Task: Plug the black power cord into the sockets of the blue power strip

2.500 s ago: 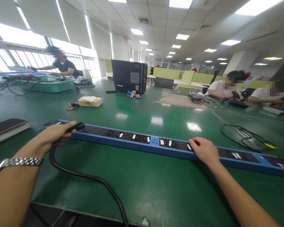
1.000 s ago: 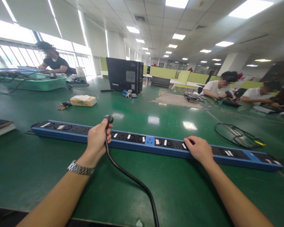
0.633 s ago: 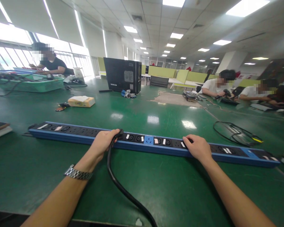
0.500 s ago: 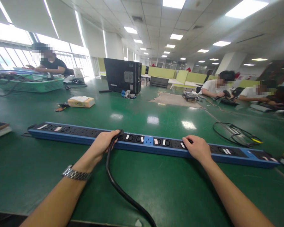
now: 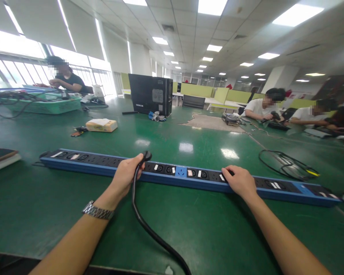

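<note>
Head view: in the lower middle of the frame the left hand [image 5: 128, 174] is closed around a black power plug [image 5: 145, 156], holding it just above the sockets of a long blue power strip [image 5: 186, 180] that runs across the middle of the frame from left to right on the green table [image 5: 172, 229]. The plug's thick black cable [image 5: 149, 229] drops from the hand and curves toward the bottom edge. A metal wristwatch [image 5: 98, 211] sits on the left wrist. Right of centre, the right hand [image 5: 240, 181] lies palm down on the strip, fingers loosely curled over its top and holding nothing else.

At the right, a coiled black cord [image 5: 288, 165] lies well apart from the strip. In the upper middle stands a black computer case [image 5: 150, 94]; left of it lie a tissue pack [image 5: 101, 125] and, further left, a green basket [image 5: 47, 105] with cables. Other people sit at the upper left and the far right.
</note>
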